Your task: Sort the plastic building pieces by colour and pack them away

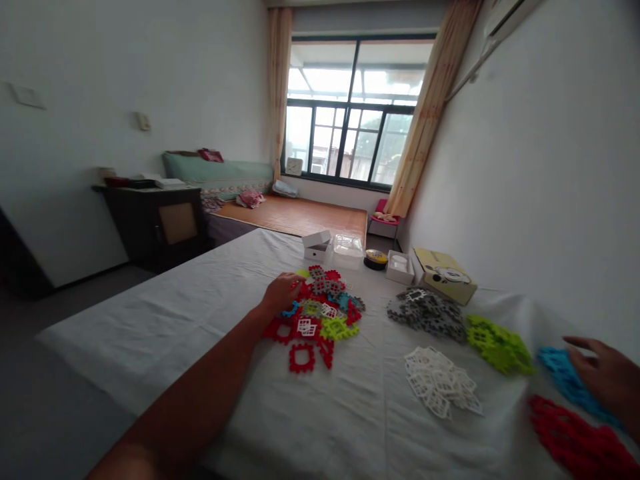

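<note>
A mixed heap of plastic interlocking tiles, red, grey, white, blue and lime, lies on the white cloth of the table. My left hand reaches across to the heap's left edge, fingers curled among the pieces; what they hold is hidden. To the right lie sorted piles: grey tiles, white tiles, lime tiles, blue tiles and red tiles. My right hand hovers over the blue pile with fingers stretched out, empty.
At the table's far edge stand a white box, a clear plastic tub, a round tin, another small white box and a yellow carton. A dark cabinet and a bed platform are beyond.
</note>
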Motion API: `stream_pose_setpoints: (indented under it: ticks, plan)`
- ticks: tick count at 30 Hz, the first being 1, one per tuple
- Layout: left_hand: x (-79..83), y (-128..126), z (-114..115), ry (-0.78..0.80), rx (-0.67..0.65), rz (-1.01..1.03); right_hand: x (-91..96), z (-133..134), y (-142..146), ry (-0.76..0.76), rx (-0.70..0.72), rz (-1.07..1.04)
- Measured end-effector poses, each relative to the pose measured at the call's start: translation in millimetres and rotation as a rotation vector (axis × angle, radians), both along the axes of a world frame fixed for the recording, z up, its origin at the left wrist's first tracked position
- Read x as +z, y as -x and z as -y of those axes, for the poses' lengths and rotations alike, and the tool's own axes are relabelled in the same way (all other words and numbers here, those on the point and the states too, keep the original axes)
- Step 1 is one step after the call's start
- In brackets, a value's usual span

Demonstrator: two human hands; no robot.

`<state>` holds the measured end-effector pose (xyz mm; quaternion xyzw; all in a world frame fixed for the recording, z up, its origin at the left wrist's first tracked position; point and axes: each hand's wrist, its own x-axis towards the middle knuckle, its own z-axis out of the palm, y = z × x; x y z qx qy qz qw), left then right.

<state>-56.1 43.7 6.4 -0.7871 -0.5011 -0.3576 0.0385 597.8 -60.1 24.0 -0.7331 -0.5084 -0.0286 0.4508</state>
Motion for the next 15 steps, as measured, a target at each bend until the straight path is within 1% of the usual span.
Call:
stream_pose_setpoints:
  ticks: [1,2,4,6,7,8,9,10,11,13,15]
  plan:
    - [0.1,-1.8,2.1,0.010,-0.022,-0.016,8.6,-8.9,35.4,0.066,-0.015,0.086]
    - [0.3,-4.3,4.6,0.021,-0.050,-0.032,16.1,-15.9,75.5,0.116,0.063,0.106]
    - [0.6,-9.7,10.1,0.058,-0.151,-0.078,25.0,-23.1,162.3,0.179,0.305,0.069]
    - [0.4,-13.1,14.4,0.119,-0.274,-0.134,22.7,-22.3,243.0,0.121,0.512,0.010]
    - [0.0,-13.7,15.8,0.155,-0.327,-0.161,17.5,-19.8,276.4,0.099,0.632,0.023]
    - [-0.6,-13.6,16.5,0.192,-0.367,-0.182,10.2,-16.5,303.6,0.070,0.721,0.056]
    - [-1.4,-13.0,16.7,0.224,-0.386,-0.193,1.5,-12.9,324.2,0.036,0.790,0.088]
    - [-2.2,-12.2,16.5,0.248,-0.386,-0.194,-7.9,-9.4,338.4,0.000,0.834,0.127]
    - [-3.1,-11.4,16.0,0.265,-0.383,-0.188,-17.2,-6.3,346.8,-0.032,0.860,0.167]
    - [-4.1,-10.4,14.8,0.270,-0.369,-0.161,-33.9,-2.2,350.2,-0.071,0.882,0.237]
    - [-3.7,-11.0,14.0,0.249,-0.353,-0.129,-45.2,-0.9,344.0,-0.078,0.888,0.275]
